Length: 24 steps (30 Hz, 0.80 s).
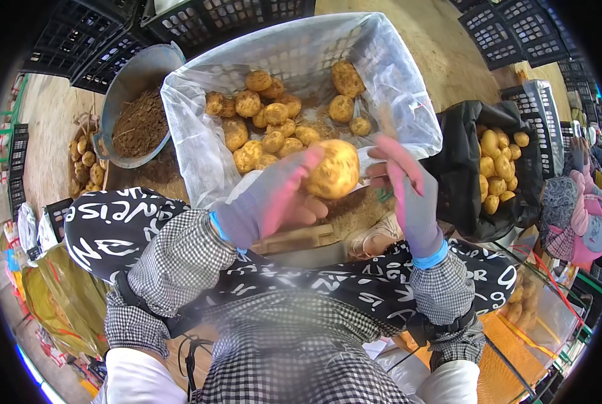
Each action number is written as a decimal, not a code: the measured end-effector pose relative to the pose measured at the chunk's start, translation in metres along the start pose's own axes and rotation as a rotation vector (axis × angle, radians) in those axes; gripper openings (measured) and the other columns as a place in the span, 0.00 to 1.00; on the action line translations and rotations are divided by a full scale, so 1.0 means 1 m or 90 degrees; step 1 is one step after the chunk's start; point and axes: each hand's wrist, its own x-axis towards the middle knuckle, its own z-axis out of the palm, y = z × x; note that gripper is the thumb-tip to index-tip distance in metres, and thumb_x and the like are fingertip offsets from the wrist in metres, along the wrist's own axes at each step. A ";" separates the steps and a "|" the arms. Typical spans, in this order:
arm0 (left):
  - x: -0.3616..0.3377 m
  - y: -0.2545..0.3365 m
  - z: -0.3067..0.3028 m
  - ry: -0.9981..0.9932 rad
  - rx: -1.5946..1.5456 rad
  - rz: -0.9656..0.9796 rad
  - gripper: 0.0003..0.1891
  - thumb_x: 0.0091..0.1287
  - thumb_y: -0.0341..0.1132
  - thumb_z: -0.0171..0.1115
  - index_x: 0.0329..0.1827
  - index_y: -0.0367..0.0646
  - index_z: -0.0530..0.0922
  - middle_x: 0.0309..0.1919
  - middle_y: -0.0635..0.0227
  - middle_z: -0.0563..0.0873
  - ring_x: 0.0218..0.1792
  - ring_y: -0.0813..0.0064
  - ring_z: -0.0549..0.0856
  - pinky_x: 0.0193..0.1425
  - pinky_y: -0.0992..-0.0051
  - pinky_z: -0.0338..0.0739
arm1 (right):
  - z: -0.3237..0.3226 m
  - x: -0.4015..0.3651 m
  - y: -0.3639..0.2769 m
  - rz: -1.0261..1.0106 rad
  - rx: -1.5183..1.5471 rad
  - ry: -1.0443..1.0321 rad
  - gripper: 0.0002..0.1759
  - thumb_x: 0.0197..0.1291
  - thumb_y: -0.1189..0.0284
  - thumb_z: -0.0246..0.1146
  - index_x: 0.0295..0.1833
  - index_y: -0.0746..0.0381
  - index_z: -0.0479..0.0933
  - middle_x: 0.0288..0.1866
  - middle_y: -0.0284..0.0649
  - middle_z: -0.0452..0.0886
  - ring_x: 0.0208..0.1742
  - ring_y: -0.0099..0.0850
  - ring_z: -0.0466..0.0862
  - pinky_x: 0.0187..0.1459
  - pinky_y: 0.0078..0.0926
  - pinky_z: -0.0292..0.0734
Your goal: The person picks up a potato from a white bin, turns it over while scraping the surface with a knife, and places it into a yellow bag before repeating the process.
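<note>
My left hand (274, 198), in a grey and pink glove, grips a large yellow potato (336, 170) with the thumb on its upper side and the fingers below. To the right of that potato, my right hand (409, 185) wears a matching glove. Its fingers are stretched out and apart, holding nothing, and seem just short of the potato. Both hands are over the near edge of a crate lined with white plastic (200, 158). Inside the crate lie several smaller potatoes (274, 113), mostly left of the middle, and a few at the right. Soil marks the potatoes.
Left of the crate stands a bucket of soil (139, 124), with a heap of potatoes (85, 161) beyond it. On the right is a black-lined crate (449, 161) with potatoes (496, 165) inside. Black crates (516, 34) stand farther back. Another person (574, 209) is at the far right.
</note>
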 end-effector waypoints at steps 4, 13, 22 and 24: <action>0.003 -0.018 0.016 0.110 0.427 0.304 0.40 0.65 0.53 0.68 0.76 0.46 0.61 0.60 0.54 0.78 0.56 0.63 0.82 0.59 0.69 0.78 | 0.013 -0.006 -0.011 0.265 0.261 -0.111 0.29 0.79 0.57 0.44 0.71 0.68 0.64 0.65 0.41 0.74 0.65 0.30 0.74 0.68 0.30 0.68; -0.001 -0.006 0.007 0.015 0.440 0.385 0.45 0.58 0.39 0.76 0.77 0.43 0.60 0.57 0.56 0.80 0.55 0.70 0.82 0.58 0.73 0.78 | 0.010 -0.013 0.002 0.208 0.362 -0.159 0.29 0.78 0.55 0.46 0.72 0.66 0.63 0.68 0.40 0.73 0.66 0.29 0.74 0.66 0.31 0.70; -0.007 -0.001 0.003 -0.019 0.161 0.121 0.39 0.64 0.40 0.72 0.76 0.42 0.62 0.62 0.64 0.76 0.46 0.80 0.84 0.45 0.81 0.83 | 0.013 -0.016 0.004 0.227 0.419 -0.136 0.29 0.76 0.55 0.50 0.70 0.66 0.65 0.62 0.39 0.77 0.58 0.27 0.79 0.52 0.25 0.77; -0.007 0.002 0.001 -0.032 0.084 0.098 0.38 0.65 0.38 0.70 0.76 0.42 0.61 0.65 0.63 0.75 0.51 0.77 0.84 0.49 0.78 0.84 | 0.017 -0.011 -0.009 0.092 0.261 -0.106 0.30 0.72 0.63 0.58 0.72 0.66 0.62 0.67 0.41 0.73 0.64 0.30 0.75 0.60 0.27 0.74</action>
